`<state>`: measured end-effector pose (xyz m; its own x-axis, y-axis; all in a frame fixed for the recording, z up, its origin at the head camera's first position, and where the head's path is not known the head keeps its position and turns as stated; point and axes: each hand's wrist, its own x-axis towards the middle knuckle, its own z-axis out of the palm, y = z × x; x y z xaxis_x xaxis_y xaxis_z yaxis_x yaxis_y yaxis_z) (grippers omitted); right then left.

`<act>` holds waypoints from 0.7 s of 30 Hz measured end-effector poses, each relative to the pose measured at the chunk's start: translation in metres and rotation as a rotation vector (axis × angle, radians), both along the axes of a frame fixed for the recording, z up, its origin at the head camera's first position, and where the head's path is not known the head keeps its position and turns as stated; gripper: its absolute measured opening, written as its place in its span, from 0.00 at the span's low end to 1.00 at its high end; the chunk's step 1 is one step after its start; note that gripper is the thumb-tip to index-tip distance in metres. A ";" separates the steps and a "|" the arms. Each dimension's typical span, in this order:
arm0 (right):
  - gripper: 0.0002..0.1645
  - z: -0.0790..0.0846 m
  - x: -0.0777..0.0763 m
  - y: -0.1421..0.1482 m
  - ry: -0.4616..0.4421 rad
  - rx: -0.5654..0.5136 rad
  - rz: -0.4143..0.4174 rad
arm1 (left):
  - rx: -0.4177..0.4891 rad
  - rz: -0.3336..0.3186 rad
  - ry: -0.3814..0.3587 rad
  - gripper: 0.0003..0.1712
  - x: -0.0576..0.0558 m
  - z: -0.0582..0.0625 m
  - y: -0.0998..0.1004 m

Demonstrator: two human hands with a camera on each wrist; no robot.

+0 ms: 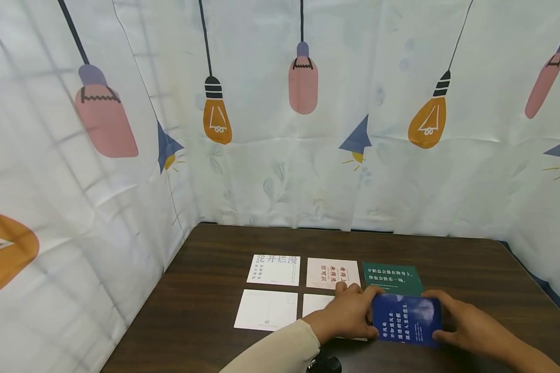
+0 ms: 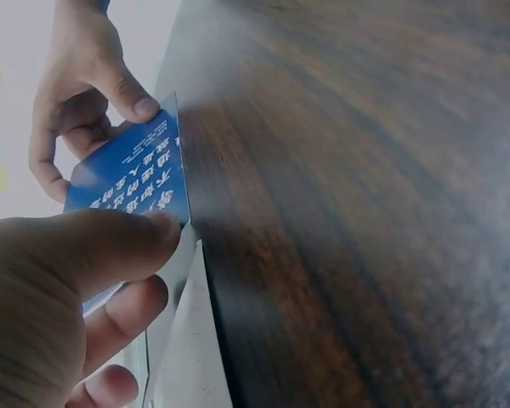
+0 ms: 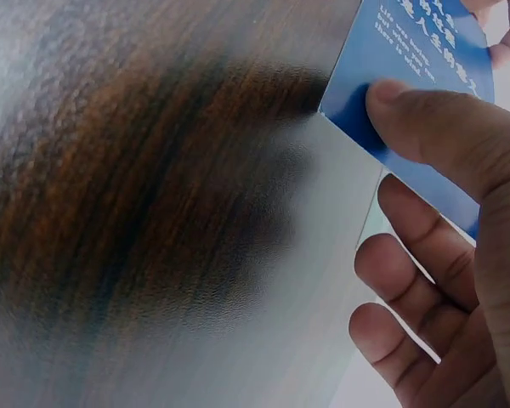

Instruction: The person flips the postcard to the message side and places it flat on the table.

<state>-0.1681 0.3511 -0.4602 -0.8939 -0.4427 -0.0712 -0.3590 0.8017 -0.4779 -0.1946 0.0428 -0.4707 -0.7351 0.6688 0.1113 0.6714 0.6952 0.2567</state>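
Note:
A dark blue card (image 1: 406, 320) printed with white characters is held between both hands, close over the front row of cards on the table. My left hand (image 1: 349, 314) pinches its left edge, the thumb lying on the printed face in the left wrist view. At the opposite edge my right hand (image 1: 469, 322) grips the card, thumb on top and fingers underneath in the right wrist view. Beneath the left hand lies a white card (image 1: 315, 302), partly covered. Just behind the blue card is a green card (image 1: 392, 276) with white text.
On the brown wooden table (image 1: 191, 305), a white card with grey writing (image 1: 275, 272) and a pale pink card with red writing (image 1: 329, 269) lie in the back row. A blank-looking white card (image 1: 266, 308) lies front left. A patterned curtain (image 1: 270, 171) hangs behind the table.

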 end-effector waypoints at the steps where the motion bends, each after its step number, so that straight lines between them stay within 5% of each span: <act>1: 0.50 0.000 0.000 0.001 -0.002 -0.008 0.010 | 0.003 0.000 -0.005 0.50 0.000 0.000 0.000; 8: 0.44 -0.004 0.003 0.004 0.111 -0.083 0.102 | 0.045 -0.002 -0.041 0.46 -0.002 0.001 -0.001; 15: 0.49 -0.003 0.008 0.004 0.151 -0.144 0.025 | 0.081 0.001 -0.047 0.47 -0.003 0.003 -0.001; 21: 0.40 0.001 0.008 0.005 0.149 -0.144 0.009 | 0.100 0.004 -0.018 0.39 -0.005 0.006 -0.004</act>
<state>-0.1602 0.3564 -0.4592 -0.8859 -0.4463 0.1264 -0.4409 0.7254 -0.5286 -0.1993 0.0384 -0.4645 -0.7404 0.6519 0.1639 0.6630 0.6683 0.3373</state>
